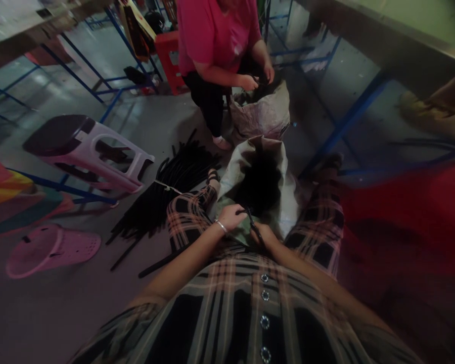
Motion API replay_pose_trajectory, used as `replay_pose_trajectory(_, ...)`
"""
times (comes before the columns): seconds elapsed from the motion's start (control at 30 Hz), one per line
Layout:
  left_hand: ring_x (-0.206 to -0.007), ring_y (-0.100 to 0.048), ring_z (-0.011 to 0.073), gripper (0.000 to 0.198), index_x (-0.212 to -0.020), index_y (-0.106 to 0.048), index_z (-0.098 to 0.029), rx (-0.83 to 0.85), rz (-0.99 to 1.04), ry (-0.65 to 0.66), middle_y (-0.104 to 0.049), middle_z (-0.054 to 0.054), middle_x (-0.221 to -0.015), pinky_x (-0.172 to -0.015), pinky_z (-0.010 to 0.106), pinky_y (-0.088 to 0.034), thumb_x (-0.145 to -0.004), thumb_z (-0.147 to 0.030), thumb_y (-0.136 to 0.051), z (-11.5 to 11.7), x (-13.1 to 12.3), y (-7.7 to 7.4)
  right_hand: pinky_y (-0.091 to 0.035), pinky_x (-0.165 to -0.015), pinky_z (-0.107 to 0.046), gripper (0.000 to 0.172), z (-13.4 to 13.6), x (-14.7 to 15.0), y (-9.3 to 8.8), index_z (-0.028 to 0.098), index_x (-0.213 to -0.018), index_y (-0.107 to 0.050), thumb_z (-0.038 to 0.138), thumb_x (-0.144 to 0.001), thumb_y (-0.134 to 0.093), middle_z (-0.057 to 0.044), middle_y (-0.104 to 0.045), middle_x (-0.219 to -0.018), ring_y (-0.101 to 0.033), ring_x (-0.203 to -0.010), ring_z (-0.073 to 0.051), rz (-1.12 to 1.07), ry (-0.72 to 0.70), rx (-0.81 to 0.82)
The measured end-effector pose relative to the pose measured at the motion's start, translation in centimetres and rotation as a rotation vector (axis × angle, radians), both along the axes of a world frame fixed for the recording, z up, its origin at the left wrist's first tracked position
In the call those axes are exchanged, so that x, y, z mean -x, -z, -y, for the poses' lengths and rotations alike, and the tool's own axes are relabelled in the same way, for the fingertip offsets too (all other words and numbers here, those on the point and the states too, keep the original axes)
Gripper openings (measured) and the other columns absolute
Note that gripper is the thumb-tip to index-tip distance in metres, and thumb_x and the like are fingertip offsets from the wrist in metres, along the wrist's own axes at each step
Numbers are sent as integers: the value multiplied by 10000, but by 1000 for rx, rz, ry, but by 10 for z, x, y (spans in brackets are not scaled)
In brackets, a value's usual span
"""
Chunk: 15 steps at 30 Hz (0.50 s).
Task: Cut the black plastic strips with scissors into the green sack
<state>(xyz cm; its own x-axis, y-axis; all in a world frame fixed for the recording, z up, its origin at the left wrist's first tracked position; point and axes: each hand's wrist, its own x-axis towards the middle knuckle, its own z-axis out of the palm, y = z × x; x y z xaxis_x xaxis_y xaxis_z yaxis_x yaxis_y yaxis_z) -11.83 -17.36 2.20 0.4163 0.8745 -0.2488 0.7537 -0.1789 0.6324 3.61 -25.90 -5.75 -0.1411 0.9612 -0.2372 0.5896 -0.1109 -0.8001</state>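
Our left hand [231, 217] and right hand [266, 235] are curled shut on a thin black strip [255, 227], right by the open white sack [286, 202], with a black pile [163, 202] of strips on the floor [72, 298] to our left

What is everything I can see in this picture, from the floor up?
bundle of black strips: one, black with a white tie, on the floor left of the person's legs
open sack: one, off-white, black pieces inside, between the person's knees
second sack: one, off-white, on the floor by the co-worker
co-worker: one, pink top, hands at the second sack
stool: one, pale pink with dark top, on its side
perforated basket: one, pink, on the floor, lower left
crate: one, red, behind the stool
metal frames: several, blue, around the floor
black strip: one, black, in the person's hands
left hand: one, silver bangle, at the strip
right hand: one, gripping the strip
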Motion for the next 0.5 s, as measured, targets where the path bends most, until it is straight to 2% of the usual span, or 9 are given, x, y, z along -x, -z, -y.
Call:
replay_pose_trajectory(0.2,-654,-590,132,216,-833,-697,-203,16,15,-16,-632,-6,-617,-596,208,-430,-724,-330,-560,-4,12,-5,-336,-512,-216,160,1,-1,1,171,-596,-472,278,-712,-446,6,-484,-558,-450,-542,-108,-89,61,-11)
replay_pose_trajectory(0.33,-625,-584,125,215,-817,-695,-205,21,9,-28,-615,-20,-579,-577,203,-426,-727,-337,-551,-5,15,-3,-312,-484,-218,178,0,-3,2,175,-536,-448,268,-687,-461,10,-443,-517,-416,-515,-104,-142,72,38)
replay_pose_trajectory(0.5,-614,-582,124,264,-886,-690,-187,46,40,-56,-620,-13,-587,-596,212,-435,-740,-344,-537,-7,16,2,-332,-519,-229,231,-1,-3,5,168,-579,-475,328,-745,-456,-8,-483,-562,-439,-554,-116,-138,100,14)
